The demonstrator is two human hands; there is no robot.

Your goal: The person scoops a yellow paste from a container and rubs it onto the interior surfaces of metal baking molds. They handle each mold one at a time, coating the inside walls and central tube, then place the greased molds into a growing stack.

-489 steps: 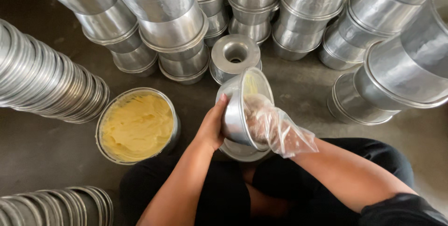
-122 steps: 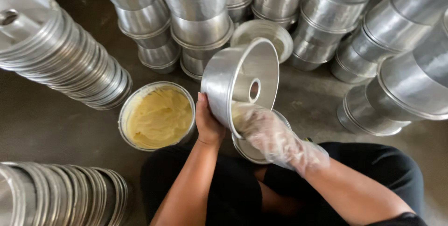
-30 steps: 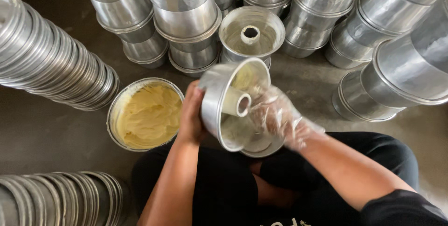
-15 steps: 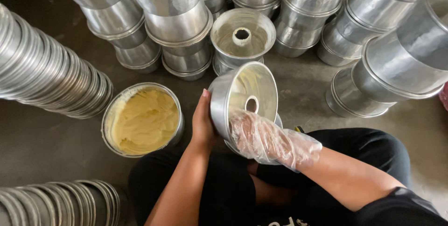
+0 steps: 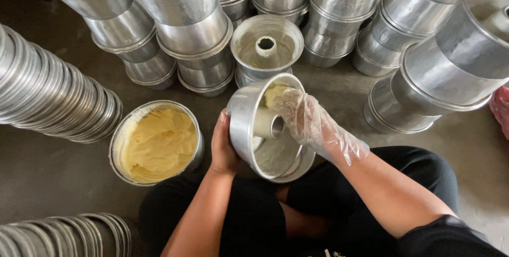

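My left hand (image 5: pixel 223 148) grips the outer wall of a round metal tube cake pan (image 5: pixel 245 122), held tilted on its side over my lap. My right hand (image 5: pixel 307 119), in a clear plastic glove, reaches inside the pan. Its fingers press pale yellow grease against the pan's upper inner wall, beside the centre tube (image 5: pixel 269 124). A second pan's rim (image 5: pixel 303 162) shows just under the held one. A round tin of soft yellow butter-like grease (image 5: pixel 159 143) stands on the floor to the left of my left hand.
Stacks of metal tube pans (image 5: pixel 191 29) crowd the back and right side (image 5: pixel 450 66). One greased pan (image 5: pixel 265 47) sits just beyond the held one. Leaning rows of flat metal rings lie at the left (image 5: pixel 47 98) and bottom left (image 5: pixel 63 236). The floor is grey concrete.
My gloved right hand has moved from the pan's lower rim up to its upper inner wall. The pan stays tilted in my left hand; the view shifted slightly.
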